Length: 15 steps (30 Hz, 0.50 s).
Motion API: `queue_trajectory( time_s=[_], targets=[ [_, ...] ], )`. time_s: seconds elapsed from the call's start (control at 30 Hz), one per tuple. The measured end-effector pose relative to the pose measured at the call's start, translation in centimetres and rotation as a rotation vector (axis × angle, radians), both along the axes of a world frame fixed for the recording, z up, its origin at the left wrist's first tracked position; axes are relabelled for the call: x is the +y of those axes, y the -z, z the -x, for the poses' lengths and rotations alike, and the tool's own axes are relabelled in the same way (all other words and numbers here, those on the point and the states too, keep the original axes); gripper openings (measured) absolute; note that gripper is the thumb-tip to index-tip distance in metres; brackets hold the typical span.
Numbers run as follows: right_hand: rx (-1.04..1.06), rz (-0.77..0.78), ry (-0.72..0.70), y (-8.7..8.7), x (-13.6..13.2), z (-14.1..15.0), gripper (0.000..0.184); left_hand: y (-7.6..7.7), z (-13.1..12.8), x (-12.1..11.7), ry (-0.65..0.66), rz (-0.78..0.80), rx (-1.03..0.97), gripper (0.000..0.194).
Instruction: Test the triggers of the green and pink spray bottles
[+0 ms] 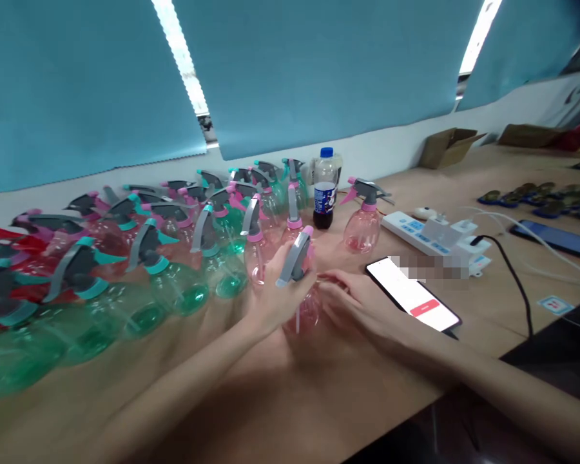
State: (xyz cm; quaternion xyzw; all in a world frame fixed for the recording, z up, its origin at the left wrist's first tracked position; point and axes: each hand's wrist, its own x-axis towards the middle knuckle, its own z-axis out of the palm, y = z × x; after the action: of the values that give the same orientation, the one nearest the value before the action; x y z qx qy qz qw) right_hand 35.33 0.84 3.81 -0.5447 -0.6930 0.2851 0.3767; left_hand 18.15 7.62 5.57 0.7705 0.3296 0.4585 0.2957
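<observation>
A pink spray bottle [303,317] with a grey and pink spray head stands upright on the table in front of me. My left hand [274,293] is closed around its upper part, just below the grey lever. On the right side of the same bottle, the curled fingers of my right hand [344,298] lie against the clear body; their tips are partly hidden and slightly blurred. Close behind my left hand are other pink spray bottles [254,254]. Green spray bottles [181,283] with turquoise collars fill the left side in rows.
A cola bottle [325,196] with a blue cap stands near the wall, beside a lone pink spray bottle [362,229]. Right of my hands lie a lit phone [391,283] and a white power strip [410,233] with cables. Farther off are a cardboard box [447,149] and a dark phone [560,240].
</observation>
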Motion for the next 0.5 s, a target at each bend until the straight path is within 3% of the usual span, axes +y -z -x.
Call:
queue_trajectory(
  time_s=[0.2,0.37,0.5],
  targets=[
    [-0.146,-0.008,0.074,-0.1,-0.2,-2.0,0.068,0.0,-5.3,1.8,0.021,0.036,-0.029,0.030],
    [-0.293,-0.081,0.240,0.1,1.5,-3.3,0.052,-0.2,-8.7,4.1,0.075,0.063,0.000,0.042],
    [-0.325,-0.134,0.236,0.3,3.5,-4.3,0.043,-0.7,-8.9,5.4,0.131,0.096,0.056,0.074]
  ],
)
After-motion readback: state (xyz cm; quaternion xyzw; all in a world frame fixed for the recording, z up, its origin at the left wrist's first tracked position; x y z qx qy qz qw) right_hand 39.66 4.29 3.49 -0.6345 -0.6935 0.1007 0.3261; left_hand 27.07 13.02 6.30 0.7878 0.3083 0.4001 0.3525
